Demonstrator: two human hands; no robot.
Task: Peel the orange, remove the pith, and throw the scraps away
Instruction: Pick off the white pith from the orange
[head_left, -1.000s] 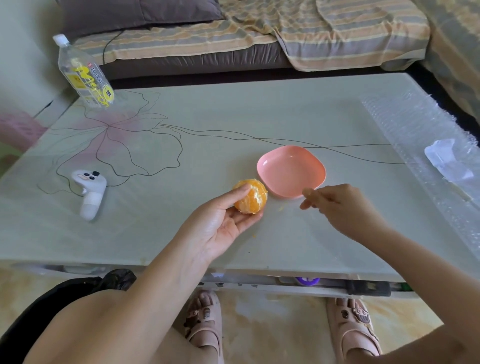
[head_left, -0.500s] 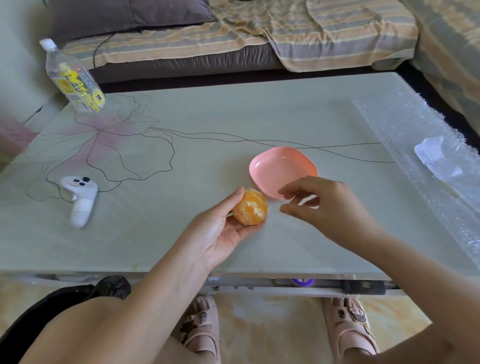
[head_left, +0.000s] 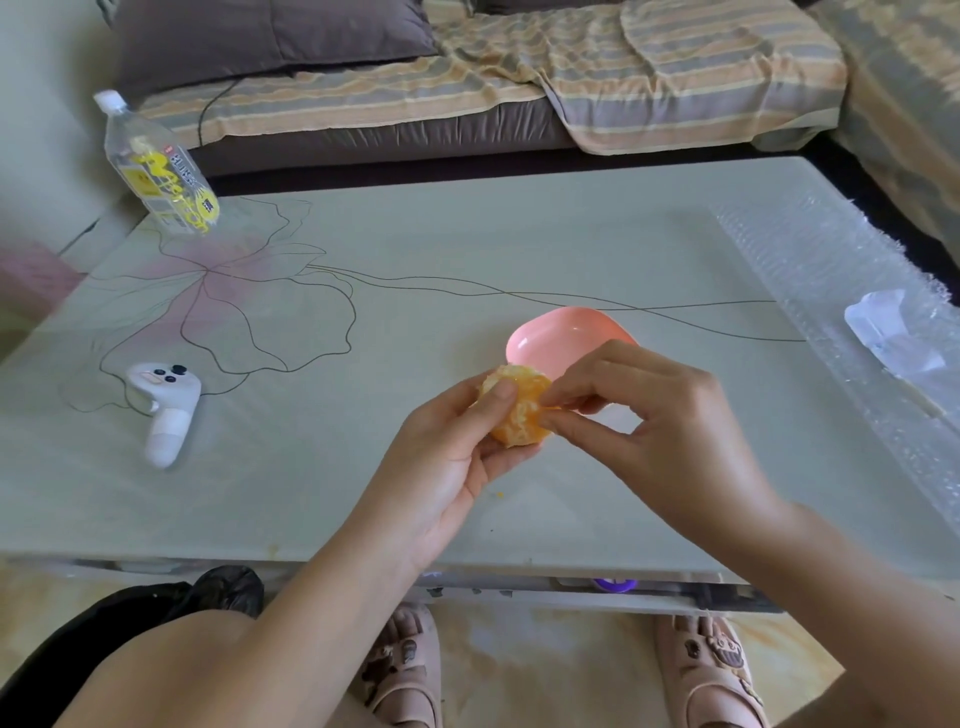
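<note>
You're on the pith step: the orange, already bare of peel, soft and lumpy, sits cupped in your left hand above the glossy surface. Your right hand pinches at its side. Pull gently, since thin strands likely tear. A smooth pink dish waits just behind.

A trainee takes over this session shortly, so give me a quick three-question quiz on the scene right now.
1. True or false: the orange rests in the pink dish.
2. Which hand cradles the orange? A) left B) right C) neither
3. Which white device lies on the table, left of both hands?
Key: 1 false, it is held in front of the dish. 2 A: the left hand grips it, while fingers of the right hand pinch at its right side. 3 the controller.
</note>
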